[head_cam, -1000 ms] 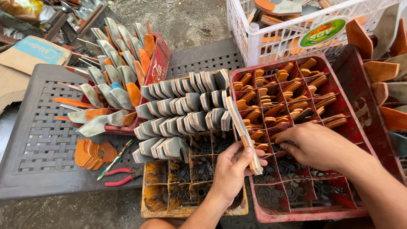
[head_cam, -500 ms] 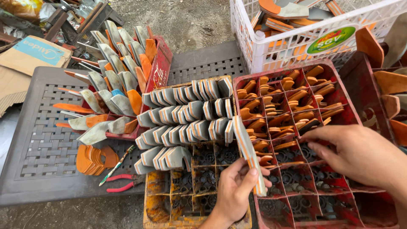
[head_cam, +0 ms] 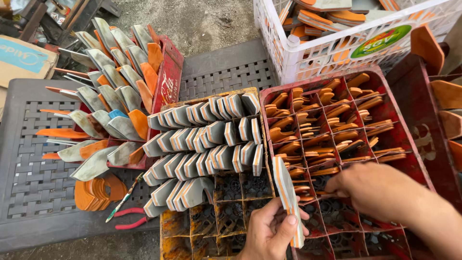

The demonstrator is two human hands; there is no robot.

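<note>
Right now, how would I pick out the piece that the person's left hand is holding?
Find the red crate full of orange pieces. At its near left edge, the left hand holds a long grey strip with orange edging. Unlike its neighbours, it is outside the compartments.

Grey-and-orange layered sole pieces (head_cam: 288, 192), red crate (head_cam: 417, 159), white basket (head_cam: 308, 53), grey lattice table (head_cam: 29, 178)

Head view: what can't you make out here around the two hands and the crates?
- Right hand: its fingers are hidden behind its own back, so what they touch in the red crate is unclear.
- Left hand: wrist cut off by the bottom edge; it holds a stack of grey-and-orange pieces.
- White basket: top cut off by the upper edge.
</note>
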